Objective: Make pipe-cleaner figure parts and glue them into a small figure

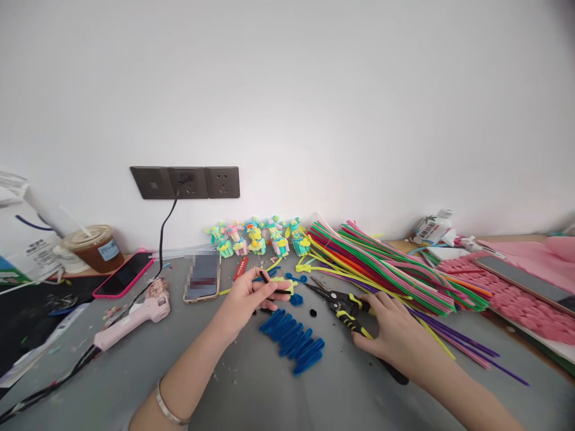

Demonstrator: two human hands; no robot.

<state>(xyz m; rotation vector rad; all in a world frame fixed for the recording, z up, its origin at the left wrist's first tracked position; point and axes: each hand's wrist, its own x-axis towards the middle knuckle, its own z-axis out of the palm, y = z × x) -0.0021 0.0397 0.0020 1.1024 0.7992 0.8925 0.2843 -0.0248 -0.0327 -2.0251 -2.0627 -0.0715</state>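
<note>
My left hand is closed in a pinch on a short black pipe cleaner piece, held just above the grey table. My right hand lies over the yellow-and-black handles of a pair of pliers, fingers curled round them, the jaws pointing left. Between my hands sits a row of several short blue pipe cleaner pieces. Two small black bits and a blue loop lie near the plier jaws.
A big bundle of coloured pipe cleaners lies at the right. Several small finished figures stand along the wall. A pink glue gun, two phones, a drink cup and pink foam pieces surround the work spot.
</note>
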